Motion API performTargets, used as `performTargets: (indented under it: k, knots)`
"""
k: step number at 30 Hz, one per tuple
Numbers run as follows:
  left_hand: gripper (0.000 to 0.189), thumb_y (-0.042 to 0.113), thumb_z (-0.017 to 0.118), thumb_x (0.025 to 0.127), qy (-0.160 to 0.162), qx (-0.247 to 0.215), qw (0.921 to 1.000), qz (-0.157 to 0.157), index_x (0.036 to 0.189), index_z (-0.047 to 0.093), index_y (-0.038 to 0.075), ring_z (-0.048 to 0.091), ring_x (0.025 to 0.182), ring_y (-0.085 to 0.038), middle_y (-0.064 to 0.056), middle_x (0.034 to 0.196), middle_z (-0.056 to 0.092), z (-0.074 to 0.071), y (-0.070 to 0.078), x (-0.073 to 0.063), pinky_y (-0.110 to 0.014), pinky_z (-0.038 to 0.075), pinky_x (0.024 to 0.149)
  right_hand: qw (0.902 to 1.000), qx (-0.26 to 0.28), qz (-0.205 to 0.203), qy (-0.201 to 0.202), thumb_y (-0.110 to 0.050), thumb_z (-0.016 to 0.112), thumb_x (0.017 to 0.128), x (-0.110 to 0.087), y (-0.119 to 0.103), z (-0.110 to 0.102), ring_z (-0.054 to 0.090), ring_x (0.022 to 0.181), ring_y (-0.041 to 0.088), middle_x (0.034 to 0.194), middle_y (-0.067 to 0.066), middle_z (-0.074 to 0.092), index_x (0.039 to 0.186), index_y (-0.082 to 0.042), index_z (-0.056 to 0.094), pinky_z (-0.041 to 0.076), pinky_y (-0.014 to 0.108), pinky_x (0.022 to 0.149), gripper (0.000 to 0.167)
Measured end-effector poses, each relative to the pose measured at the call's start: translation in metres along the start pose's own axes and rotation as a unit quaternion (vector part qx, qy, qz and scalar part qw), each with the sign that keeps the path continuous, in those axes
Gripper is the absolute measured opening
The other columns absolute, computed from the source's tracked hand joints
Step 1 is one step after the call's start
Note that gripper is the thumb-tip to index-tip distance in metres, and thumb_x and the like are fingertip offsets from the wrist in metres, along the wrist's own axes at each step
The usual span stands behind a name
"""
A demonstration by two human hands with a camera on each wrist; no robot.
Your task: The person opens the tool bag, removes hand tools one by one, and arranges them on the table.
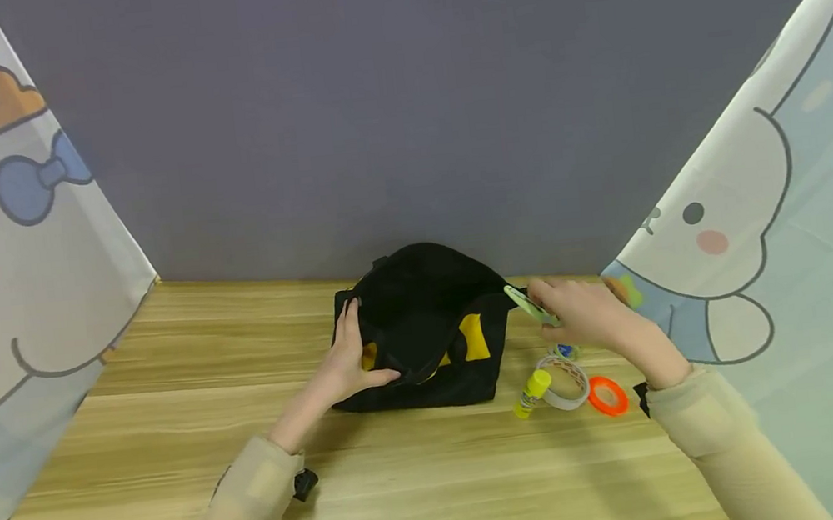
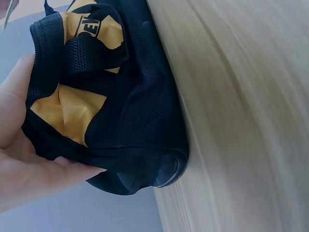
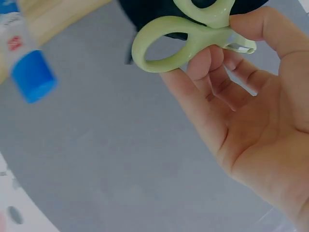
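Observation:
A black and yellow cloth bag (image 1: 466, 385) stands on the wooden table with its mouth open upward. My left hand (image 1: 345, 366) grips the left rim of that mouth, thumb at the front and fingers at the back. Yellow panels (image 2: 72, 113) and a black carrying strap (image 2: 87, 53) show on the bag's side in the left wrist view. Above the bag's right end, my right hand (image 1: 587, 310) pinches light green scissors (image 3: 166, 43) near the pivot. Their handle loops point toward the bag, and the short blade end lies by the fingers.
Right of the bag are a yellow glue stick (image 1: 532, 394), a white tape roll (image 1: 568, 404), an orange tape roll (image 1: 612, 412) and a small blue-centred roll (image 1: 565, 351). A blue-capped tube (image 3: 34, 77) shows in the right wrist view. A grey wall (image 1: 374, 130) rises behind.

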State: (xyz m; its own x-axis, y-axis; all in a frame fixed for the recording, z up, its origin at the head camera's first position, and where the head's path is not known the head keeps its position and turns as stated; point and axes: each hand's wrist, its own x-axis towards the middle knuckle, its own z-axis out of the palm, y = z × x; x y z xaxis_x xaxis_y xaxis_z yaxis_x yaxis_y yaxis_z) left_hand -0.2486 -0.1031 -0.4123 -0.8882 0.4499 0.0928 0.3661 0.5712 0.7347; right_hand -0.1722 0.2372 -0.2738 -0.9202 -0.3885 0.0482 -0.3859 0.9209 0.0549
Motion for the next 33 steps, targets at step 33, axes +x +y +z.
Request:
performTargets:
  k: [33]
  knots:
    - [0.127,0.037,0.082,0.081,-0.009,0.007,0.9999,0.003,0.157,-0.016,0.005,0.056,0.12,-0.05,-0.026,0.164,-0.013,-0.002,-0.002,0.0,-0.046,0.058,0.083,0.9803,0.095,0.134,-0.11,-0.017,0.083,0.076,-0.085,0.002,0.118,0.038,0.056,0.008,0.063,-0.006,0.039,0.086,-0.014,0.041,0.026,0.023,0.048,0.043]
